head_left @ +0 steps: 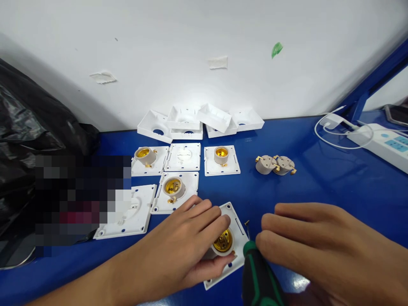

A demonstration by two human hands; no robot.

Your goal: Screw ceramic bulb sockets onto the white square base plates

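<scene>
My left hand (183,248) wraps its fingers and thumb round a brass-lined lamp socket (223,241) that sits on a white square plate (232,216) near the table's front edge. My right hand (321,246) is closed on a green and black screwdriver (259,276), whose thin tip points up beside the plate's right edge. Behind them lie more white plates, three with sockets fitted (174,188) (145,155) (221,154). Two loose grey sockets (274,165) rest on the blue table to the right.
A pile of empty white housings (200,121) leans against the white wall. A white power strip (381,142) with a looped cable (331,127) lies at the far right. A black plastic bag (35,127) fills the left side. A blurred patch covers part of the left table.
</scene>
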